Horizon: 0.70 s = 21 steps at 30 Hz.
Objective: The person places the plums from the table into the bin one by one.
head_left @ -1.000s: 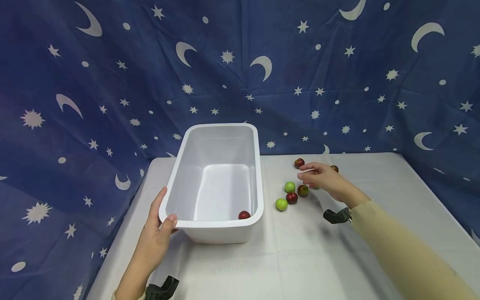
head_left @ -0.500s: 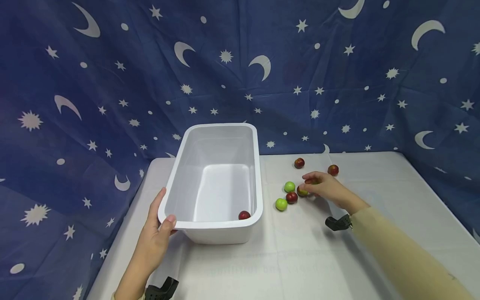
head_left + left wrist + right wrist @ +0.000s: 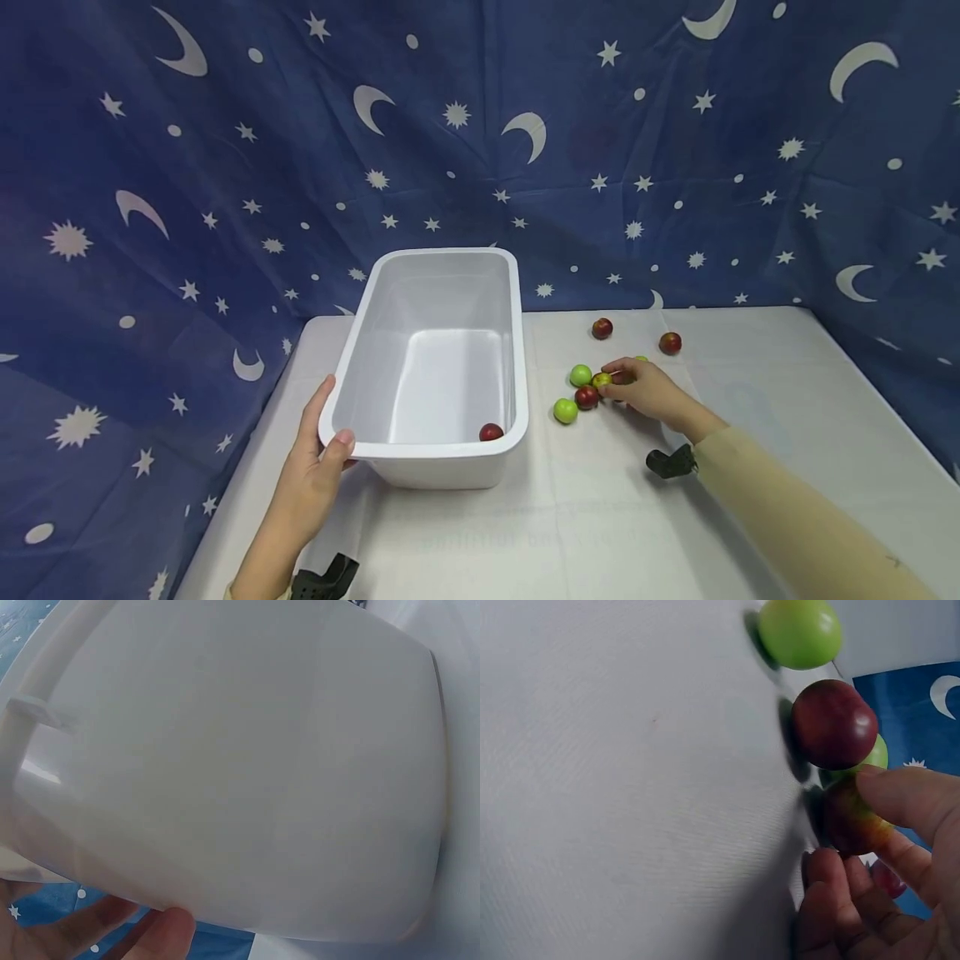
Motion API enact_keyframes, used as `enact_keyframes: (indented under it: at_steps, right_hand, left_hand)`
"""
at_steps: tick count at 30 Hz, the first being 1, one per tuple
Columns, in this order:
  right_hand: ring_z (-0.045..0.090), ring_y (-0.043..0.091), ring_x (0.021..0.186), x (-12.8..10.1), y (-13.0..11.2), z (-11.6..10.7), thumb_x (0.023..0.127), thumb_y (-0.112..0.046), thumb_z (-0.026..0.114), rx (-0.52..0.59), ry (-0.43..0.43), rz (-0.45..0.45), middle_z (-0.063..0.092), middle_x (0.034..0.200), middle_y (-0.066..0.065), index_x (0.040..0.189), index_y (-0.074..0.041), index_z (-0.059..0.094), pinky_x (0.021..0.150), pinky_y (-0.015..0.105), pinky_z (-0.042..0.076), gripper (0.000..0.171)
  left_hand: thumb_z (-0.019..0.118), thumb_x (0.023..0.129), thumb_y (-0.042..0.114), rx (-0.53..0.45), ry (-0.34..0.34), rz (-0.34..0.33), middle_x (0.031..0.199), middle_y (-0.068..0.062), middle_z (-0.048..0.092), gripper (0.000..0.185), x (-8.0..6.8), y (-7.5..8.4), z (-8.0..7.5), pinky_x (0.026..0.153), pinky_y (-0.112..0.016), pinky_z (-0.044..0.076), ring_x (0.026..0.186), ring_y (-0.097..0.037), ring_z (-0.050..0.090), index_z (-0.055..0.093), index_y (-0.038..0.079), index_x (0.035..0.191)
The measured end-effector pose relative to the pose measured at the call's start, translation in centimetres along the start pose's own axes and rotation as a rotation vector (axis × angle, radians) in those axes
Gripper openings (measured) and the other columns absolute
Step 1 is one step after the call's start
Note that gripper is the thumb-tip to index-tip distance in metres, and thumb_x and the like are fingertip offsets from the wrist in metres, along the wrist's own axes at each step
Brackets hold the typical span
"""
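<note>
My left hand (image 3: 306, 475) grips the near left corner of a white plastic tub (image 3: 427, 450), thumb over the rim and fingers outside it. In the left wrist view, fingertips (image 3: 169, 934) touch the tub's outer wall (image 3: 247, 772). A dark red plum (image 3: 491, 432) lies inside at the near right. My right hand (image 3: 651, 396) pinches a mottled red-yellow plum (image 3: 851, 817) between thumb (image 3: 904, 795) and fingers, low over the cloth. Touching or close to it are a dark red plum (image 3: 834, 724) and a green plum (image 3: 581, 375); another green plum (image 3: 566, 410) sits nearer me.
Two red plums, one at the back (image 3: 602, 328) and one farther right (image 3: 671, 342), lie apart from the group. A green fruit (image 3: 641, 358) shows partly behind the right hand. White cloth (image 3: 600, 517) covers the table; a blue star-patterned curtain (image 3: 585, 233) hangs behind.
My right hand has come down and nearer, away from the back plums, and now pinches the mottled plum, which shows more yellow. My left hand keeps its hold on the tub.
</note>
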State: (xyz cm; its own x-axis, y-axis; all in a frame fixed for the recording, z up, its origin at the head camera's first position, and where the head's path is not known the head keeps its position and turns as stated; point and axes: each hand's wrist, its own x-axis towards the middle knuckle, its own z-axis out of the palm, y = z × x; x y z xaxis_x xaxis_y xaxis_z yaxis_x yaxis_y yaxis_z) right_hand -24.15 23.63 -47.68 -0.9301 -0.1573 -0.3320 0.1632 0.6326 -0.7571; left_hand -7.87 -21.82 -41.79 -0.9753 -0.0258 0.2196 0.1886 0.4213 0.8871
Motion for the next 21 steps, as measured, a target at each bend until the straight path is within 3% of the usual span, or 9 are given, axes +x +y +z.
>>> enact_keyframes:
  at_steps: [13,21]
  right_hand:
    - [0.05,0.025,0.099,-0.2,1.1,0.3,0.086,-0.043,0.071,0.009,-0.005,0.014,0.056,0.117,0.011,0.127,-0.011,0.058,0.079,0.031,0.046,0.054]
    - [0.051,0.024,0.099,-0.5,1.3,0.2,0.089,-0.043,0.068,0.073,-0.005,0.015,0.057,0.115,0.01,0.127,-0.008,0.056,0.081,0.033,0.045,0.053]
  left_hand:
    - [0.046,0.099,0.018,0.015,0.015,-0.008,0.143,-0.019,0.036,0.063,-0.2,0.1,0.1,0.074,-0.036,0.054,0.107,-0.039,0.053,0.019,0.036,0.154]
    - [0.046,0.1,0.019,-0.005,0.003,0.003,0.143,-0.02,0.035,0.063,0.0,0.0,0.1,0.075,-0.044,0.054,0.108,-0.041,0.052,0.018,0.032,0.155]
